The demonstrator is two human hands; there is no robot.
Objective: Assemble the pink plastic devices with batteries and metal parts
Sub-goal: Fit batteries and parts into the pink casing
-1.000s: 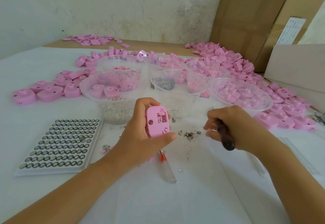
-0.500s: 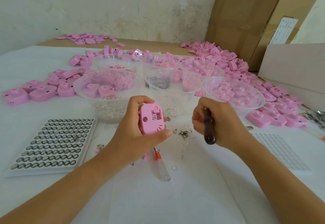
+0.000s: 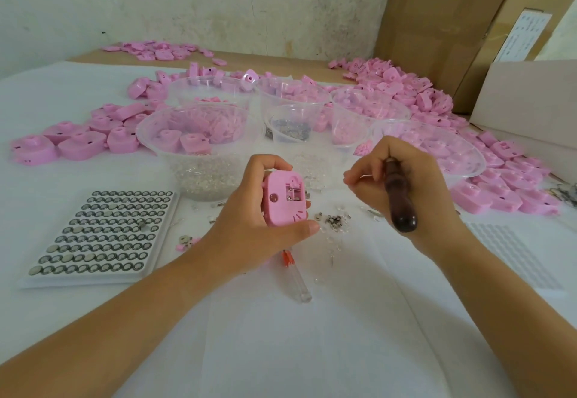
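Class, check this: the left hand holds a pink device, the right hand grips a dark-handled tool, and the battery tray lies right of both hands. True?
No. The head view shows the battery tray left of both hands. The left hand does hold the pink device and the right hand the dark-handled tool.

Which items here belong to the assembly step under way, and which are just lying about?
Job in hand: pink device, held by the left hand; dark-handled tool, gripped by the right hand; loose metal parts; battery tray.
Lying about: clear-handled screwdriver; cardboard boxes.
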